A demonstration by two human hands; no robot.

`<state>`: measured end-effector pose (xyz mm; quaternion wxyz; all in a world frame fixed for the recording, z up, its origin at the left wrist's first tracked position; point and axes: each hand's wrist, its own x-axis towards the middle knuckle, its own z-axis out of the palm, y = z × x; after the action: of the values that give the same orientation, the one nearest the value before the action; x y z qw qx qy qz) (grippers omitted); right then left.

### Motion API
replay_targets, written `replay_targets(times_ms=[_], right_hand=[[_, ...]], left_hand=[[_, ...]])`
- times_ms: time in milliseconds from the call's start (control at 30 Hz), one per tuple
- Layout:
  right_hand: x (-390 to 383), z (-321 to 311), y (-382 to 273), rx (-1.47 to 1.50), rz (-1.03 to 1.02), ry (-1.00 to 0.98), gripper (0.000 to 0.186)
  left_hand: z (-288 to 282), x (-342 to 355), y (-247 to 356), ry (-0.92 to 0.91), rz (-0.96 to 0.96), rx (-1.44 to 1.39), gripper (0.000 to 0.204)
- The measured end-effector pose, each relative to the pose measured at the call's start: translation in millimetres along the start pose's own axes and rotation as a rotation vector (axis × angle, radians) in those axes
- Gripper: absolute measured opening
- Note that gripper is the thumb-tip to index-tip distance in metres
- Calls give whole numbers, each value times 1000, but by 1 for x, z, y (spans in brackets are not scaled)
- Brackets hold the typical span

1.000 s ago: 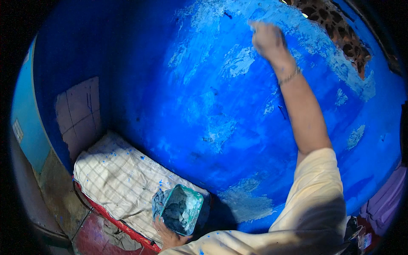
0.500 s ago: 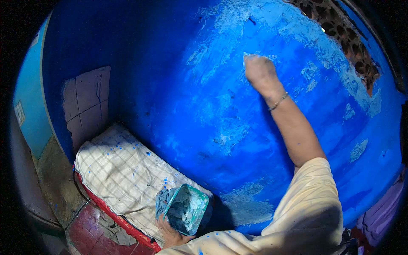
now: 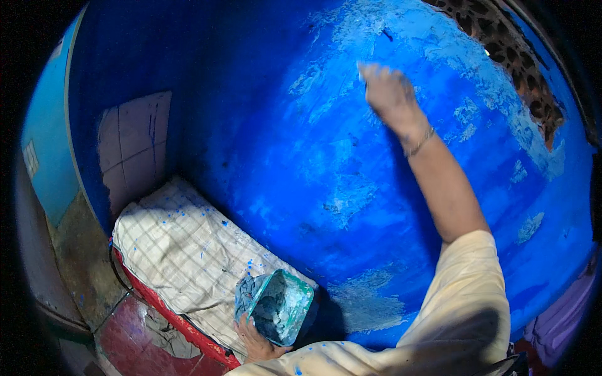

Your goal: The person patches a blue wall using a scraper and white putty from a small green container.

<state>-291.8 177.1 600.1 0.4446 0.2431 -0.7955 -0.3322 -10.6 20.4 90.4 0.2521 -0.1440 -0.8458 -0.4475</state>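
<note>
My left hand [image 3: 258, 341] grips the lower left rim of a green rectangular tub [image 3: 308, 307], tilted so its inside shows. Whitish-grey paste [image 3: 285, 313] clings within the tub. My right arm reaches up to the blue wall [image 3: 295, 207]. At the wall, my right hand [image 3: 392, 97] is closed, slightly blurred, around a thin pale flat piece [image 3: 361, 72]. Only an edge of that piece shows past the fingers, so its kind is unclear. Pale, rough patches [image 3: 351, 194] mark the wall around and below this hand.
A checked cream cloth [image 3: 182, 244] with blue paint spots covers a long red-edged piece of furniture [image 3: 182, 326] at lower left. Crumpled grey-blue material [image 3: 246, 291] lies against the tub. An openwork brown block [image 3: 508, 56] is set in the upper right wall. Purple fabric [image 3: 558, 319] hangs at right.
My right hand has moved slightly up along the wall, with the pale piece still in it. The view has shifted a little. My left hand keeps its hold on the tub.
</note>
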Motion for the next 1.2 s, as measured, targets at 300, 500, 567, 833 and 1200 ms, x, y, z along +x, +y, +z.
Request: replay_targets(times_ms=[300,500,567,833,1200], right_hand=[[148,38,89,-38,474,143,28],[101,70,6,-275,119,71,16],[65,93,-21,-373,40,33,16],[120,31,40,-311,29,431,20],[36,73,-34,-147,18,-29,15]], left_hand=[[13,-6,-6,15,-34,-99,120],[15,-6,-5,76,-48,-49,112],[25,-8,-12,90,-41,-43,108],[18,-6,-10,97,-40,-48,104],[14,-7,-10,33,-37,-55,119]])
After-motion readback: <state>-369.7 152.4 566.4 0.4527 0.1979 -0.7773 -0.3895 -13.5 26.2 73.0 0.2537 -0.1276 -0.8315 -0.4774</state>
